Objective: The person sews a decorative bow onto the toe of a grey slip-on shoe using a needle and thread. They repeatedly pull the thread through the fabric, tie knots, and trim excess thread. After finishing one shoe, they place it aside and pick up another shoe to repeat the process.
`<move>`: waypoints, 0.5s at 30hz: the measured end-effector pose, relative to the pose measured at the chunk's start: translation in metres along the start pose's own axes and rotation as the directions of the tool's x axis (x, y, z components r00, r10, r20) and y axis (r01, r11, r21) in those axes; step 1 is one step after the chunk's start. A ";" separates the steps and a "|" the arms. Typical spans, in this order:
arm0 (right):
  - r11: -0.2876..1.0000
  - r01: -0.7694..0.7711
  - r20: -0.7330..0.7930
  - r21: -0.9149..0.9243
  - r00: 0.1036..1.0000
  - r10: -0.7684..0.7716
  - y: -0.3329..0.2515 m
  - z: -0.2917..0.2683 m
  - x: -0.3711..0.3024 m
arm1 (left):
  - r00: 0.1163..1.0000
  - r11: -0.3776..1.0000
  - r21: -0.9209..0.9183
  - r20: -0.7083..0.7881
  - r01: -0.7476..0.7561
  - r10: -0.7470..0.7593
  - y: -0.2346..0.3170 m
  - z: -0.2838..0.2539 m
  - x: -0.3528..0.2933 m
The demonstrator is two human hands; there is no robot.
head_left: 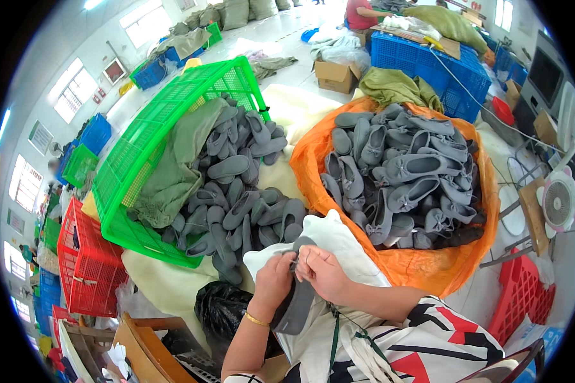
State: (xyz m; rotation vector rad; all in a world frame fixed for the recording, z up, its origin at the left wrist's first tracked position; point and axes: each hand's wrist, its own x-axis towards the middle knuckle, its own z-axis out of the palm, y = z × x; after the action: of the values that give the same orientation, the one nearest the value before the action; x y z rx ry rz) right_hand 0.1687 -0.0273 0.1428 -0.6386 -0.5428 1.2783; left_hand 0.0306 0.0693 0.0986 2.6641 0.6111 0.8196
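Note:
A grey flat shoe (295,311) lies over the white cloth (335,246) on my lap, its sole side partly showing. My left hand (273,279) is closed around the shoe's near side. Right beside it, my right hand (321,273) pinches at the shoe's upper edge; whatever sits between those fingertips is too small to make out. Ahead to the left, a pile of grey shoes (230,167) spills from a tipped green crate (124,143). Ahead to the right, an orange sack (313,150) holds many more grey shoes, several with small bows.
A black plastic bag (223,313) and a wooden chair (144,348) stand at my left. Red crates (89,262) lie beyond. On the right are a white fan (559,201) and a red plastic stool (524,290). Farther off, a person in red (360,14) is near blue crates (421,70).

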 end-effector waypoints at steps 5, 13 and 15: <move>0.986 -0.159 -0.132 0.047 0.977 0.164 0.025 -0.027 -0.047 | 0.974 1.000 -0.003 0.227 -0.007 0.008 0.021 0.014 -0.053; 0.985 -0.130 -0.153 -0.109 0.982 0.113 0.033 -0.040 -0.097 | 0.972 0.977 -0.188 0.226 0.100 -0.056 0.048 0.040 -0.081; 0.974 -0.197 -0.159 -0.111 0.971 0.179 0.031 -0.041 -0.102 | 0.973 0.976 -0.185 0.220 0.111 -0.069 0.050 0.045 -0.086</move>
State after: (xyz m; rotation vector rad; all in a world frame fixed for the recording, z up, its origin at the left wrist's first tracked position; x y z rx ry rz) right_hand 0.1540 -0.1269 0.0899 -0.9010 -0.4498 1.3686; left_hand 0.0082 -0.0216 0.0425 2.4808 0.5609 0.5299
